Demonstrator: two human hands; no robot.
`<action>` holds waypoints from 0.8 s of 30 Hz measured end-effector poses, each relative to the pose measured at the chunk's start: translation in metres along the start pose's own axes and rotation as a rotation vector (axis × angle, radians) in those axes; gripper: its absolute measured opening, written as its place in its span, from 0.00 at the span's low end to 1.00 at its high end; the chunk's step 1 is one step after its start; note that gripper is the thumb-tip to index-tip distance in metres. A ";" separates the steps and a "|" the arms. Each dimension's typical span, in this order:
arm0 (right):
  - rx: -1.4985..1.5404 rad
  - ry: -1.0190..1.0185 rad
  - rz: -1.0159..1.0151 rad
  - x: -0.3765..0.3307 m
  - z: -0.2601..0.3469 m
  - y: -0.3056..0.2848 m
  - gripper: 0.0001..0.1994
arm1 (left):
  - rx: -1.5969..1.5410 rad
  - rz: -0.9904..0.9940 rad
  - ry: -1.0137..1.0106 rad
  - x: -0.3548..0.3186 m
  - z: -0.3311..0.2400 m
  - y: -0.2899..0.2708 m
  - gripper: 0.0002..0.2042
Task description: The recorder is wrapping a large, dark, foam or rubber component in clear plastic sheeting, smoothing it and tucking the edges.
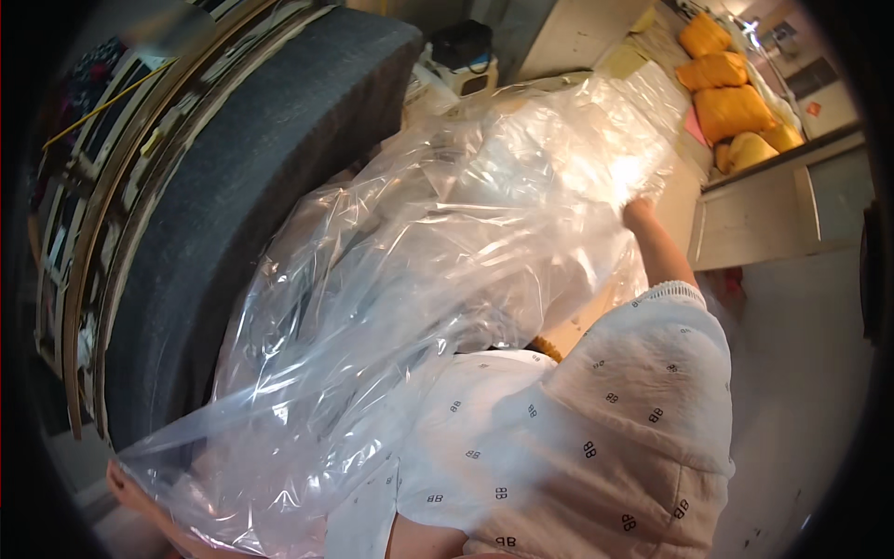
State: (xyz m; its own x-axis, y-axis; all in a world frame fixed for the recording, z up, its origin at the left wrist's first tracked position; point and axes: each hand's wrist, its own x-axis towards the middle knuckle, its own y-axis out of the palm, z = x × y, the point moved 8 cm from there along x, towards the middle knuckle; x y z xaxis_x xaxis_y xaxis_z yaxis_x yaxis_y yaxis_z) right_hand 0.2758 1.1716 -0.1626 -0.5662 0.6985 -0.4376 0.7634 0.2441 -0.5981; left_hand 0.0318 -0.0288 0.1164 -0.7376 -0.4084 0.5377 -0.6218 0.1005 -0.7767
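Clear plastic sheeting (pixel 400 270) fills the middle, its near-left corner pinched by the left hand (pixel 128 486), its right side gripped by the right hand (pixel 639 215). It looks light and slippery, best held by bunched edges.

1. The person's white shirt (pixel 559 475) bears a small dark motif (pixel 589 449) of paired, letter-like shapes, repeated at varying tilts across the body.
2. The same motif runs over the right sleeve (pixel 643 349), where folds distort several of its prints.
3. A small red diamond-shaped sign (pixel 814 109) shows at upper right; any writing on it is too small to read.
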 end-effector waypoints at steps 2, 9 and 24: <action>-0.018 0.173 0.322 -0.049 -0.071 0.068 0.17 | -0.009 0.031 0.000 -0.003 -0.029 0.057 0.16; 0.273 0.281 -0.418 -0.054 -0.166 -0.087 0.10 | -0.140 0.221 0.121 0.047 -0.001 0.165 0.19; 1.043 -1.114 -1.246 -0.077 0.158 -0.568 0.19 | 0.238 0.251 -0.234 0.008 0.207 0.068 0.23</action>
State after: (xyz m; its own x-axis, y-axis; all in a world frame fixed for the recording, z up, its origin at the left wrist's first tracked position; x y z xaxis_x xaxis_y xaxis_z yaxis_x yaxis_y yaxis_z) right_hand -0.1635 0.8730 0.1045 -0.7801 -0.2805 0.5592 -0.3584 -0.5322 -0.7670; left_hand 0.0380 -0.2128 -0.0005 -0.7617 -0.5961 0.2538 -0.3317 0.0222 -0.9431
